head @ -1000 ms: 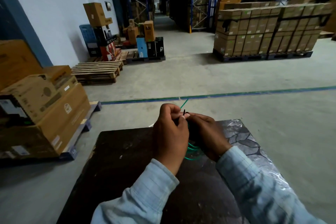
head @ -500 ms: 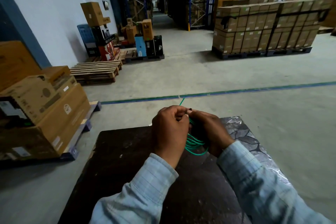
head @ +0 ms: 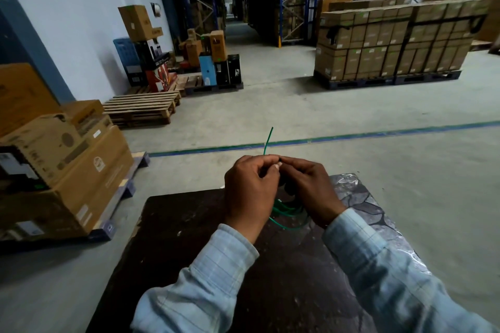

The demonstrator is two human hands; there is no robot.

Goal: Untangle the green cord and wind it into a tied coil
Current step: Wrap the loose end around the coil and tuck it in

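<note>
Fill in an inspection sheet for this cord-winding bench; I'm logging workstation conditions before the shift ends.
Surface: dark table, scuffed, with a crinkled foil-like sheet on its right part.
Job's things: green cord, loops hanging between the hands, one free end sticking up above the fingers.
Clutter: nothing seen on the table.
Grippers: left hand and right hand both pinch the cord, fingertips meeting.
Cables: only the green cord; whether a tie is on cannot be told.
Surroundings: warehouse floor with a painted line, empty wooden pallet, cartons at left, stacked boxes beyond.
</note>
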